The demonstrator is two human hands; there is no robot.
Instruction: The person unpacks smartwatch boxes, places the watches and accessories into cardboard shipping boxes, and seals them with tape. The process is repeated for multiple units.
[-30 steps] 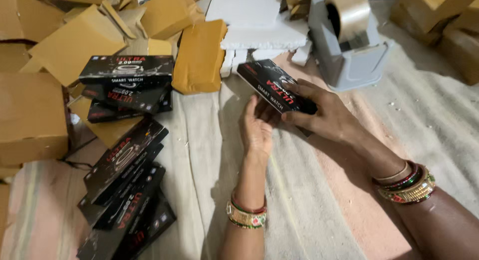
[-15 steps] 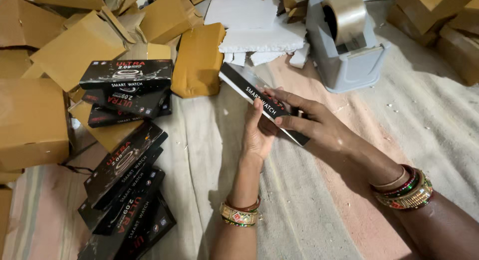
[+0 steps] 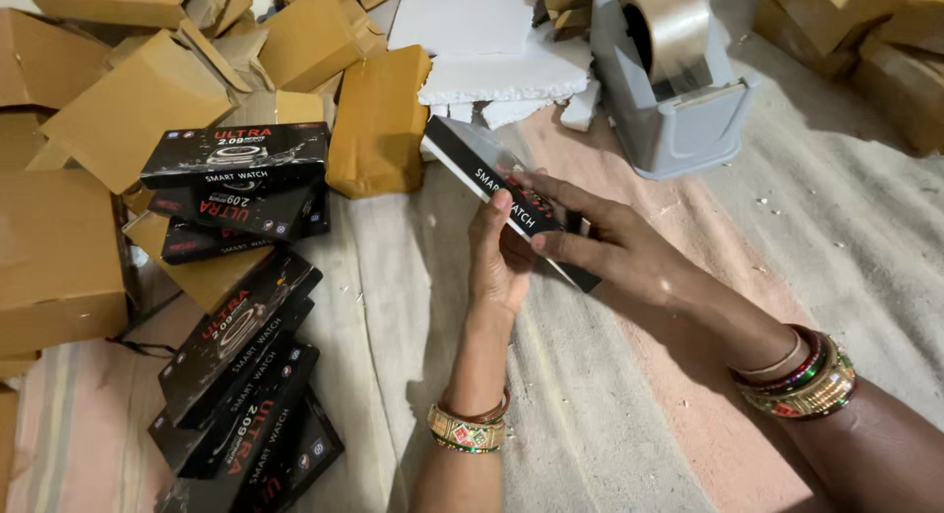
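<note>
I see the slim black box [image 3: 497, 188] turned edge-on now, flatter than a moment ago, raised over the cloth [image 3: 610, 415] near the tape dispenser [image 3: 678, 90]. My left hand [image 3: 500, 257] and right hand [image 3: 615, 242] both clamp it.

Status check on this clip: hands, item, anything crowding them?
Left hand and right hand both grip the slim black printed box, edge up. Grey tape dispenser just beyond; black boxes stacked at left. Nothing touching the hands.

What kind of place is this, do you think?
Likely an informal packing spot on a cloth-covered floor: heaps of brown cartons, stacked black product boxes, and a grey tape dispenser.
</note>
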